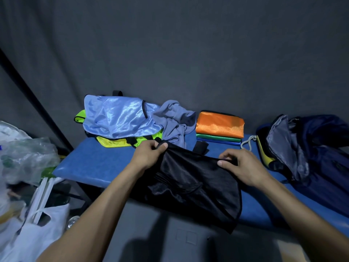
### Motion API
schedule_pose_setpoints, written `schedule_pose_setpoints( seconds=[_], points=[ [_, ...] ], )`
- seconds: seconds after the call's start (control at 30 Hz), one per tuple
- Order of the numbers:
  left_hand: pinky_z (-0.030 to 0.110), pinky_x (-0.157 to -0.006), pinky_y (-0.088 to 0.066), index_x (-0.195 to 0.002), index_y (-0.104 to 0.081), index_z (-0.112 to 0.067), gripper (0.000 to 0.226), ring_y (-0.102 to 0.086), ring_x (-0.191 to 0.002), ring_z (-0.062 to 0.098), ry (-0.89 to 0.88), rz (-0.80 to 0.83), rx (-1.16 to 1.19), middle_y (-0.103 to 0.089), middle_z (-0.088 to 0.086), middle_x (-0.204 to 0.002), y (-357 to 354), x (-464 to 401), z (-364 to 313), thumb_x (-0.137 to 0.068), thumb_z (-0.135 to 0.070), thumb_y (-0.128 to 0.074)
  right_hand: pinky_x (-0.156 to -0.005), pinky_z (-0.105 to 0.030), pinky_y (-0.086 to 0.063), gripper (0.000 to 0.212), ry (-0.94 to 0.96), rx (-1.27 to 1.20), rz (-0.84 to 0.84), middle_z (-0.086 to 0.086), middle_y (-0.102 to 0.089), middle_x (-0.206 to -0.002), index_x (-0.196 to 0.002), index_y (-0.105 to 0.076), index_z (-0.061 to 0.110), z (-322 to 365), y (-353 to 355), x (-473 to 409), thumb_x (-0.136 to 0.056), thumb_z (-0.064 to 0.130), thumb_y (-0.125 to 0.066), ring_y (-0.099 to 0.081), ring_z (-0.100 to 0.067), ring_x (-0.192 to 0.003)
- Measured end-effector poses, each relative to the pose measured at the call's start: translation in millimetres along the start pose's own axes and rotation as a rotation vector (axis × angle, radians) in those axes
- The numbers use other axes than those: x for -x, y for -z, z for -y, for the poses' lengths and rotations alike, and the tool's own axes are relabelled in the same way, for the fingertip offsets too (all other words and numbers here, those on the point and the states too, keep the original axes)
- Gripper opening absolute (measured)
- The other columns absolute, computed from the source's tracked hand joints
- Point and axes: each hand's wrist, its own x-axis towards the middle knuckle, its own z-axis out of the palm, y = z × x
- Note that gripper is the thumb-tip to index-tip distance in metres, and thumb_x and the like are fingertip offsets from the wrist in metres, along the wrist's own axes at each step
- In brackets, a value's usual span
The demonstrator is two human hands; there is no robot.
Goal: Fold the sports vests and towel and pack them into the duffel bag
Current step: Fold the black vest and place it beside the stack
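A black sports vest [190,184] lies across the near edge of the blue bench [90,161], its lower half hanging over the front, as I watch from the remote feed. The left hand [149,154] pinches one upper corner of it, the right hand [243,167] pinches the other, fingers curled on the trim, and the top edge is drawn fairly taut between them.

As I judge it, the slick fabric could slide off the bench edge if either pinch loosens, since much of the vest hangs unsupported; a fold made while it droops may also come out crooked. The loose heap behind could snag a sleeve or spill if the vest is pulled back into it.

Counting outward: one black vest in hand. Behind the left hand, a loose pile shows one light blue vest [117,118] and neon yellow-green fabric [120,141] under it; how many pieces that is I cannot tell. One grey towel [175,120] lies crumpled beside them. A folded stack [220,127] shows three colours: orange on top, green, then blue. One navy duffel bag [311,148] sits open at the right end of the bench. White plastic bags [28,224] crowd the floor at left.
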Motion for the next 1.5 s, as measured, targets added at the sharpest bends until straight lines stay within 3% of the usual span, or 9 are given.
schedule_pose_setpoints(
  seconds=[0.27,0.4,0.6,0.77,0.87,1.0,1.17,1.27,1.5],
  points=[
    [0.033,-0.061,-0.034,-0.074,-0.045,-0.017,0.036,-0.042,-0.059,0.021,0.099,-0.105,0.098,-0.047,0.003,-0.065,12,-11,9,-0.094,-0.031,-0.072,-0.097,-0.052,-0.044,0.010,-0.045,0.075,0.051,0.021,-0.070,-0.089,-0.087,-0.065,0.043,-9,-2,1,-0.096,0.047,-0.063,-0.061,-0.011,-0.096],
    [0.034,-0.064,-0.034,-0.085,-0.052,-0.011,0.026,-0.053,-0.075,0.026,-0.040,-0.152,-0.249,-0.057,0.003,-0.075,18,-12,13,-0.098,-0.027,-0.067,-0.094,-0.041,-0.032,0.013,-0.036,0.127,0.077,0.015,-0.068,-0.089,-0.090,-0.065,0.038,-7,-9,-3,-0.099,0.046,-0.060,-0.054,-0.014,-0.100],
    [0.042,-0.074,-0.048,-0.103,-0.056,-0.009,0.010,-0.057,-0.089,0.034,-0.164,-0.112,-0.447,-0.064,0.014,-0.100,14,-8,19,-0.099,-0.017,-0.062,-0.085,-0.035,-0.023,0.015,-0.011,0.243,0.023,0.013,-0.059,-0.084,-0.095,-0.065,0.031,3,-15,-5,-0.099,0.045,-0.060,-0.046,-0.017,-0.099],
    [0.043,-0.088,-0.049,-0.114,-0.063,-0.014,0.017,-0.054,-0.107,0.028,-0.429,-0.167,-0.509,-0.058,0.007,-0.114,20,6,13,-0.097,-0.014,-0.063,-0.089,-0.033,-0.023,0.036,0.144,0.347,-0.135,0.006,-0.056,-0.109,-0.116,-0.065,0.024,10,-11,5,-0.095,0.053,-0.060,-0.046,-0.021,-0.109],
    [0.031,-0.087,-0.048,-0.102,-0.068,-0.020,0.007,-0.058,-0.094,0.012,-0.696,0.060,-0.356,-0.063,-0.006,-0.100,11,32,-5,-0.100,-0.021,-0.062,-0.073,-0.033,-0.035,0.044,0.337,0.331,-0.158,0.007,-0.053,-0.093,-0.098,-0.060,0.024,36,-8,27,-0.093,0.066,-0.052,-0.051,-0.018,-0.087],
    [0.036,-0.101,-0.044,-0.118,-0.068,-0.031,0.039,-0.056,-0.110,0.012,-0.692,0.379,-0.544,-0.061,-0.014,-0.118,-3,41,4,-0.100,-0.054,-0.043,-0.060,-0.034,-0.041,0.064,0.345,0.512,0.137,0.012,-0.051,-0.091,-0.097,-0.053,0.028,59,-29,73,-0.080,0.089,-0.044,-0.051,-0.015,-0.080],
    [0.032,-0.112,-0.031,-0.132,-0.062,-0.040,0.048,-0.043,-0.127,0.015,-0.581,0.438,-0.578,-0.053,-0.015,-0.136,-6,42,3,-0.096,-0.066,-0.041,-0.061,-0.037,-0.038,0.045,0.394,0.755,0.051,-0.001,-0.051,-0.091,-0.088,-0.057,0.018,53,-61,107,-0.067,0.048,-0.082,-0.049,-0.024,-0.080],
    [0.035,-0.117,-0.024,-0.140,-0.055,-0.045,0.043,-0.031,-0.136,0.021,-0.506,0.482,-0.609,-0.044,-0.013,-0.149,-12,47,-4,-0.101,-0.059,-0.046,-0.063,-0.038,-0.033,0.020,0.471,0.804,-0.031,-0.004,-0.051,-0.084,-0.083,-0.056,0.017,45,-85,123,-0.071,0.017,-0.072,-0.048,-0.026,-0.075],
    [0.056,-0.121,-0.020,-0.157,-0.022,-0.048,0.063,-0.023,-0.142,0.032,-0.448,0.462,-0.813,-0.023,-0.009,-0.161,-27,55,-11,-0.099,-0.068,-0.035,-0.038,-0.033,-0.030,0.020,0.436,0.788,-0.071,0.002,-0.048,-0.081,-0.087,-0.052,0.021,56,-91,147,-0.079,0.009,-0.039,-0.048,-0.020,-0.059]
  ],
)
